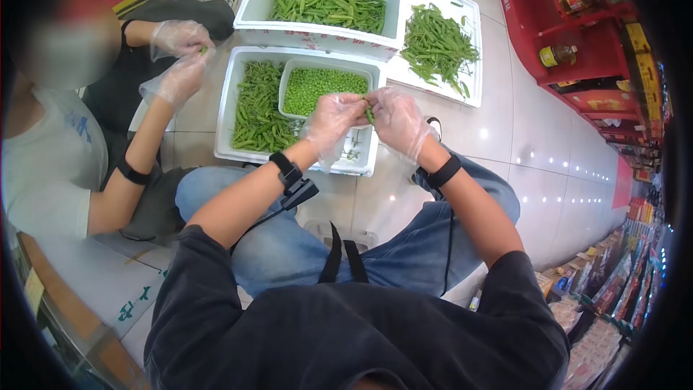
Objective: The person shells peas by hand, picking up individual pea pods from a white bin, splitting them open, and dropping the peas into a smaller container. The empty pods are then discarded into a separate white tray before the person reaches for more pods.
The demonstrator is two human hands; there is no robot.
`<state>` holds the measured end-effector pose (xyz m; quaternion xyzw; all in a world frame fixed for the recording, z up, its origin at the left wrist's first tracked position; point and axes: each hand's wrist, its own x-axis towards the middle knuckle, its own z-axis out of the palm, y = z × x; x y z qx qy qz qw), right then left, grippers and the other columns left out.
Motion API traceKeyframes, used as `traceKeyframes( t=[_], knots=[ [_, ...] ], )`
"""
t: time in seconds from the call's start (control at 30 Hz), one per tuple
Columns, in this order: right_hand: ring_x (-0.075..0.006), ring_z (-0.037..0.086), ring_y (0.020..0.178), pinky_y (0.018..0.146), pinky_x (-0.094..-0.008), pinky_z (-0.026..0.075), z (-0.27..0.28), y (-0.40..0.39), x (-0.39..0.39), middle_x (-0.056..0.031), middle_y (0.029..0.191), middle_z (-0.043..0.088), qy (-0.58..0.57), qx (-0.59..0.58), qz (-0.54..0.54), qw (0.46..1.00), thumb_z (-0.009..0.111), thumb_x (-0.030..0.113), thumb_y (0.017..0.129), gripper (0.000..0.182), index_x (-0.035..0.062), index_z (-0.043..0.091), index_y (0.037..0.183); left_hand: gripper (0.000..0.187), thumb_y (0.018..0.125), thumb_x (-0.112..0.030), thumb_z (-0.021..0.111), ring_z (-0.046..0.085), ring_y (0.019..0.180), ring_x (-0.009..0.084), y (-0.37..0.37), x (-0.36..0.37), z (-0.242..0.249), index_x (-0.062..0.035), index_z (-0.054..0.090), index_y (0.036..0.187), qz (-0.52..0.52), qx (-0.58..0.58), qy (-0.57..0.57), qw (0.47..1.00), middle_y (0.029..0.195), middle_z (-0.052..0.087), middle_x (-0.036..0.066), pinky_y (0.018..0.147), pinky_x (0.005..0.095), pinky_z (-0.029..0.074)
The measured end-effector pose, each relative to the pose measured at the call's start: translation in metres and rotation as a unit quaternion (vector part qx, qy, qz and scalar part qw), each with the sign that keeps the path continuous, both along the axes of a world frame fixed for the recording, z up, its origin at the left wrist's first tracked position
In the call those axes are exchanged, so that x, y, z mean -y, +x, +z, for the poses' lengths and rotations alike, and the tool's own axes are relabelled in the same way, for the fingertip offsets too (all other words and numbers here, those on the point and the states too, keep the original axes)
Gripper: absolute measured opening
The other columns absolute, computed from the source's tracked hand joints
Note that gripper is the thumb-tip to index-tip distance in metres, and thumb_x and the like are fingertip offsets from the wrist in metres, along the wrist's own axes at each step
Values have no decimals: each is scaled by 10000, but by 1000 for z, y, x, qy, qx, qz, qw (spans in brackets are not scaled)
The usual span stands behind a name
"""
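Note:
My left hand [334, 121] and my right hand [395, 119], both in clear plastic gloves, meet over the right edge of the tub of peas. Their fingers are closed on a green pea pod [370, 115] between them. Shelled peas [321, 87] fill much of the pale rectangular tub [283, 99]. That tub sits inside a white foam box [224, 112], with whole pods [259, 117] to its left and some scraps below my hands.
A larger foam box [247, 1] of pods stands behind, and a white lid [474, 43] with more pods lies at its right. At left, a co-worker's gloved hands [180, 65] hold something small and green. Red shelves [538, 36] line the right.

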<state>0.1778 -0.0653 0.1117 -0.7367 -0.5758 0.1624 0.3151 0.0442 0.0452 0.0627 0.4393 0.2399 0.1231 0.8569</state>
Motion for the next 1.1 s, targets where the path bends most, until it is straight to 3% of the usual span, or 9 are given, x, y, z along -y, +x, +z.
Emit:
traceKeyframes(
  t=[0.07,0.23,0.4,0.47,0.5,0.57,0.97,1.1],
  knots=[
    [-392,666,822,721,-429,538,-7,5,-3,-214,799,662,55,-42,-30,997,587,-19,758,210,-33,671,950,235,978,-122,634,690,929,177,1,-5,7,82,645,1096,-1,-16,-15,1000,1024,692,109,873,311,590],
    [-388,668,833,735,-435,543,-1,11,-16,-215,863,673,-8,-75,-49,996,609,3,770,218,-19,676,977,231,980,-81,602,685,915,172,8,-12,-9,95,630,1127,11,-31,-54,998,1036,680,124,874,317,596],
    [-385,663,839,737,-436,540,-18,11,-28,-218,898,660,-25,-97,-66,993,664,35,759,217,-3,671,973,198,993,-119,606,627,831,93,8,-16,-8,59,664,1059,21,-65,-26,997,942,666,47,791,253,553],
    [-282,688,776,707,-363,561,-25,9,-30,-181,889,662,-49,-60,-52,996,697,13,767,259,-21,646,1018,196,994,-122,607,619,818,86,7,-14,-11,56,666,1052,20,-64,-22,997,929,663,40,774,244,550],
    [-282,688,776,707,-363,561,-26,8,-32,-181,889,662,-52,-61,-52,995,697,13,767,259,-21,646,1018,193,994,-123,606,608,798,77,7,-13,-12,51,668,1050,33,-71,-21,997,917,656,31,756,236,546],
    [-386,647,830,734,-429,533,-26,3,-35,-203,859,649,-65,-88,-88,990,735,67,718,191,10,653,881,190,994,-125,605,597,779,69,5,-12,-16,46,670,1048,46,-81,-24,995,905,650,23,738,228,543],
    [-398,652,841,737,-446,538,-32,-1,-39,-218,861,656,-64,-92,-54,992,688,12,731,107,9,674,837,198,989,-105,593,604,745,76,1,-9,-29,53,688,1061,66,-103,12,992,875,659,32,695,237,545],
    [-399,654,835,733,-448,540,-39,-3,-37,-219,862,660,-69,-100,-62,991,687,10,734,103,7,677,837,202,985,-94,587,588,709,69,2,-9,-28,54,698,1063,44,-144,90,985,828,664,23,651,235,522]
  ],
)
